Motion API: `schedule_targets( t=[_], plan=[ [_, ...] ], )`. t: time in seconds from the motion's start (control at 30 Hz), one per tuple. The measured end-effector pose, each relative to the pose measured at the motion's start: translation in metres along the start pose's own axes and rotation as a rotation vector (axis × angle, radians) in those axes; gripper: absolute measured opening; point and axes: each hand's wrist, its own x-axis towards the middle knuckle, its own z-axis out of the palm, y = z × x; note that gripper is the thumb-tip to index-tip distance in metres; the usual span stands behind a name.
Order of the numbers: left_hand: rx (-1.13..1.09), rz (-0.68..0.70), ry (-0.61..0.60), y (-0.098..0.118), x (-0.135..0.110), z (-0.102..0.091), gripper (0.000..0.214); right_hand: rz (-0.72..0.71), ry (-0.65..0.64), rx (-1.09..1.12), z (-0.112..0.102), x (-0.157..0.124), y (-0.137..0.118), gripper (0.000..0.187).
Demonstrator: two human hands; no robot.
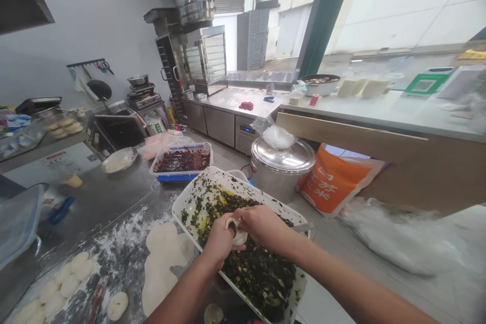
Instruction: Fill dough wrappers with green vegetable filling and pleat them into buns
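Observation:
My left hand (218, 240) and my right hand (261, 228) meet over a white rectangular tray (212, 174) heaped with chopped dark green filling (258, 276), glistening with oil. Between my fingers is a small piece of pale dough (239, 235), gripped by both hands, and its inside is mostly hidden. Left of the tray, flattened sheets of dough (163, 263) lie on the floured steel table (125, 235). A row of dough balls (63, 278) sits near the table's front edge, with a single ball (117, 306) apart from them.
Beyond the green tray stands a tray of dark reddish-brown filling (182, 160) on a blue lid. To the right are a steel pot (281, 172) and an orange sack (334, 182). A plate of dough (119, 160) sits further back, with steel counters and a steamer cabinet (205, 55) beyond.

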Motion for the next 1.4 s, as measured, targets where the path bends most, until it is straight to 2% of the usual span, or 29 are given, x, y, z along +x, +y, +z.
schedule_targets(
  t=[0.1,0.27,0.4,0.53,0.73,0.83,0.93,1.03,1.2,1.3,1.4],
  plan=[
    [0.039,-0.005,-0.046,0.0,-0.001,-0.001,0.029,-0.053,0.017,-0.024,0.0,-0.001,-0.004,0.012],
    [0.127,-0.004,-0.076,0.006,0.0,-0.005,0.03,-0.019,0.004,-0.043,-0.001,0.004,-0.004,0.015],
    [-0.076,-0.097,0.0,0.009,0.002,-0.007,0.046,0.065,0.03,-0.047,0.003,0.007,0.002,0.014],
    [-0.206,-0.034,0.01,0.005,0.005,-0.004,0.045,0.17,0.081,-0.03,0.008,0.004,0.005,0.016],
    [-0.168,-0.035,0.027,0.005,0.002,0.0,0.036,0.099,0.074,-0.008,0.008,-0.002,0.007,0.016],
    [-0.19,-0.029,0.016,0.009,-0.002,0.001,0.044,0.093,0.104,-0.002,0.004,-0.005,0.006,0.019],
    [-0.315,-0.056,0.032,0.01,-0.004,0.003,0.057,0.059,0.14,0.098,0.0,-0.008,0.002,0.017],
    [-0.424,-0.093,0.067,0.008,-0.004,0.006,0.059,0.063,0.112,0.165,-0.001,-0.008,-0.002,0.011],
    [-0.273,-0.133,0.132,0.007,-0.003,0.008,0.062,0.025,0.052,0.048,0.0,-0.003,-0.006,0.025],
    [-0.244,-0.084,0.104,0.008,-0.002,0.005,0.061,0.017,0.014,-0.068,-0.002,-0.001,-0.009,0.011],
    [-0.199,-0.045,0.117,0.007,-0.001,0.002,0.061,0.011,0.016,-0.109,-0.006,-0.001,-0.013,0.017]
  ],
)
